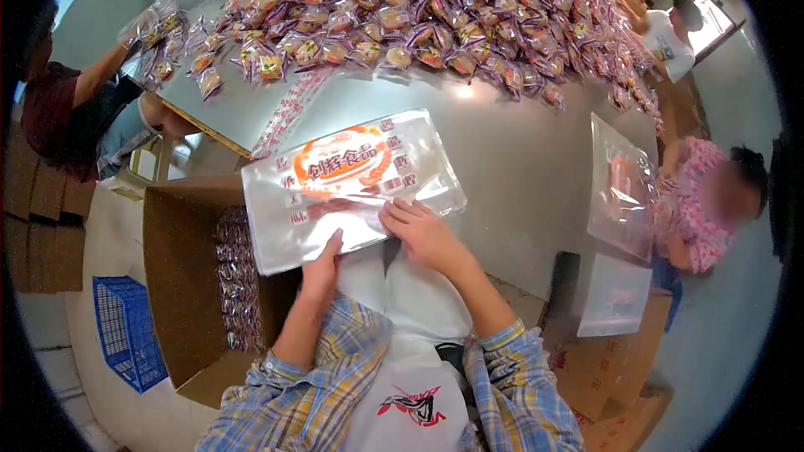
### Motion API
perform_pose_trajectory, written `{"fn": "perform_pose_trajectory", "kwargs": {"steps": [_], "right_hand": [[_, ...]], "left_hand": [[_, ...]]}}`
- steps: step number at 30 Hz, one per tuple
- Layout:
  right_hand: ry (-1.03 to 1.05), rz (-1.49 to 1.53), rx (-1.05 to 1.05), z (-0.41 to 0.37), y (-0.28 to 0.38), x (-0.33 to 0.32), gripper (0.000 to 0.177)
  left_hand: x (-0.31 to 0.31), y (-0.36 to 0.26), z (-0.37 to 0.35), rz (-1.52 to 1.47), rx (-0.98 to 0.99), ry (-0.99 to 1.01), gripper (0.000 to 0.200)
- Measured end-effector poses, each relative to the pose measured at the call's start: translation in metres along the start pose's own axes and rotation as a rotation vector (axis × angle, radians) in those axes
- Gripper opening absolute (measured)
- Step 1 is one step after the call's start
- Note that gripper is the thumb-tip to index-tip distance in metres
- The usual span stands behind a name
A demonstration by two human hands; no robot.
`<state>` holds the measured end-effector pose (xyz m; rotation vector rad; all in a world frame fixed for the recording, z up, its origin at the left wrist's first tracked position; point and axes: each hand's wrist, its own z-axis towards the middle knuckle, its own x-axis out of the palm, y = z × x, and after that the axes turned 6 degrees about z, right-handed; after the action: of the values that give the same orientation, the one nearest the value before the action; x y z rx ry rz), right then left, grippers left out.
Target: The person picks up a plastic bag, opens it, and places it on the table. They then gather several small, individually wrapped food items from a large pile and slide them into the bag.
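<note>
A stack of clear plastic bags (427, 159) with an orange-and-white printed label lies across my lap at the table's near edge. My left hand (321, 269) grips its lower left edge, thumb on top and the other fingers hidden beneath. My right hand (425, 238) is at the lower right edge, with fingertips pressed on the printed film beside a fold; its thumb is hidden. Left of my legs stands an open cardboard box (188, 285) holding rows of wrapped packets (239, 280).
Individually wrapped snacks (402, 12) are heaped on the metal table (519, 167). More clear bags (621, 188) lie at the right, near a person in pink (699, 192). Other people stand at left (63, 109) and far right (670, 38). A blue crate (130, 331) is on the floor.
</note>
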<state>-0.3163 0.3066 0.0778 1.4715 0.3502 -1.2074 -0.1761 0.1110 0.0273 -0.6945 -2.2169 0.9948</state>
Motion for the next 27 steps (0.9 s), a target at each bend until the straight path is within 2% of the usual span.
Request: {"fn": "perform_pose_trajectory", "kwargs": {"steps": [1,2,3,5,6,8,9,11,14,15,17,18,21,22,26,27], "right_hand": [[0.025,0.068,0.027,0.002,0.002,-0.003,0.049],[-0.015,0.158,0.015,0.009,0.006,-0.005,0.041],[0.087,0.138,0.086,0.02,0.011,-0.008,0.039],[0.287,0.081,0.225,0.048,0.02,-0.013,0.035],[0.145,-0.028,0.187,0.058,0.024,-0.005,0.022],[-0.029,0.235,0.238,0.084,0.038,-0.009,0.016],[-0.122,0.374,0.255,0.096,0.044,-0.009,0.013],[-0.07,0.557,0.286,0.12,0.038,0.004,0.015],[0.122,0.716,0.342,0.142,0.035,-0.002,0.021],[0.152,0.889,0.364,0.147,0.038,-0.012,0.02],[0.222,1.231,0.405,0.153,0.042,-0.031,0.021],[0.254,1.214,0.397,0.158,0.037,-0.04,0.022],[0.069,0.809,0.33,0.166,0.03,-0.062,0.021],[0.035,0.776,0.297,0.169,0.02,-0.057,0.024],[0.153,0.957,0.406,0.161,0.032,-0.055,0.026],[0.11,1.022,0.423,0.159,0.028,-0.039,0.025]], "left_hand": [[-0.008,-0.012,0.011,0.185,0.023,0.003,0.048],[-0.013,-0.023,0.022,0.14,0.005,-0.027,0.048],[-0.013,-0.036,0.031,0.094,-0.01,-0.058,0.047],[-0.001,-0.072,0.032,-0.016,0.083,-0.039,0.039],[-0.014,-0.077,0.049,-0.107,0.123,0.003,0.04],[-0.018,-0.094,0.062,-0.284,0.177,0.053,0.044],[-0.018,-0.091,0.065,-0.274,0.211,0.063,0.045],[-0.017,-0.078,0.069,-0.24,0.298,0.088,0.048],[-0.001,-0.068,0.039,-0.206,0.153,0.109,0.065],[0.0,-0.066,0.037,-0.178,0.131,0.123,0.071],[-0.006,-0.066,0.048,-0.1,0.21,0.186,0.072],[-0.005,-0.072,0.05,-0.11,0.202,0.194,0.071],[-0.002,-0.084,0.051,-0.128,0.175,0.208,0.069],[-0.003,-0.08,0.056,-0.148,0.172,0.225,0.07],[0.007,-0.073,0.055,-0.116,0.254,0.342,0.076],[0.011,-0.072,0.054,-0.09,0.289,0.373,0.075]]}}
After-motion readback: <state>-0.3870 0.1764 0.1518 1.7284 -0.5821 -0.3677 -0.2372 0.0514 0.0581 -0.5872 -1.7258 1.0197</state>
